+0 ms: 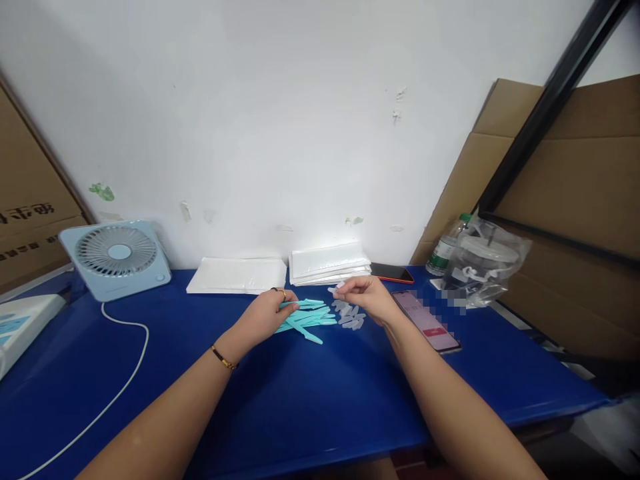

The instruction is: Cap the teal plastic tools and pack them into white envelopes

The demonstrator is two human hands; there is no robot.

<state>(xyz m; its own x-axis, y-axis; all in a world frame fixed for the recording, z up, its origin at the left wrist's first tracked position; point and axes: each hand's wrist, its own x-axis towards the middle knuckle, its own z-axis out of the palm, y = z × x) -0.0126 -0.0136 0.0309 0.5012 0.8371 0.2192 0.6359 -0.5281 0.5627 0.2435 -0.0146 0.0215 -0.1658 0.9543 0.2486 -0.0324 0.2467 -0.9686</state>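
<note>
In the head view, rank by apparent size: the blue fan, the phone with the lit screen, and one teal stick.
1. Blue fan, clearly largest.
2. Phone with the lit screen.
3. One teal stick near the left hand, smallest.
All lie at similar depth, so the order seems reliable.
</note>
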